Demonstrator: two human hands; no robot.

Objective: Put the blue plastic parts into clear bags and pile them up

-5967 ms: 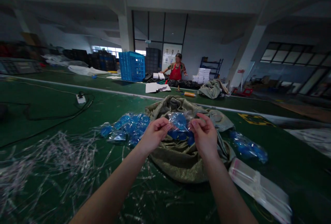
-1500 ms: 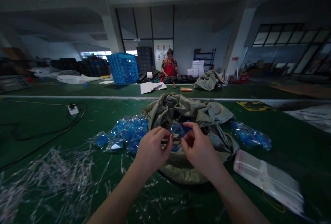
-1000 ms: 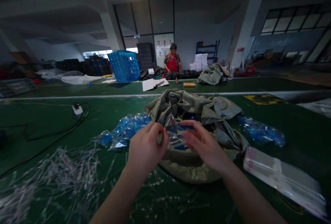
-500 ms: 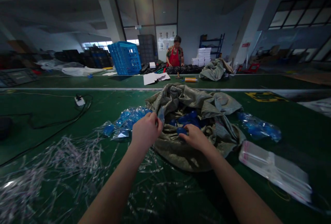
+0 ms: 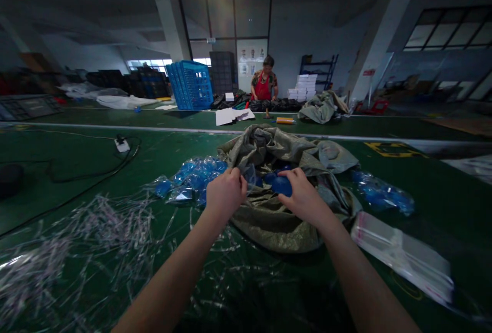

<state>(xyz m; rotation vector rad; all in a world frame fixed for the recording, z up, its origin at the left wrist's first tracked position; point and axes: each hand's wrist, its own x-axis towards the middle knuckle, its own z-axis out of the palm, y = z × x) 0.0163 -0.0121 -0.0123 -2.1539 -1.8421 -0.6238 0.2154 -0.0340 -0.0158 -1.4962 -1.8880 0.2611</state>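
An olive woven sack (image 5: 277,233) lies open and crumpled on the green table, with dark blue rounded objects inside. My left hand (image 5: 226,194) is at its near left lip, fingers closed on a clear plastic film (image 5: 249,174). My right hand (image 5: 303,201) reaches into the opening against a blue ball (image 5: 282,186), and its grip is hard to make out. Clear bags of blue items (image 5: 192,179) lie left of the sack, with more (image 5: 380,195) to its right. Shredded clear plastic strips (image 5: 80,243) are scattered near my left forearm.
A stack of clear resealable bags (image 5: 402,256) lies at the right. A power strip (image 5: 122,145) with black cable sits at the left. Beyond, a co-worker in a red apron (image 5: 264,84) stands at another green table, near a blue crate (image 5: 190,85) and white sheets (image 5: 234,116).
My hands have come closer together over the sack's mouth, and my right hand has moved up onto the blue ball. The view has shifted slightly, moving the far scene rightward.
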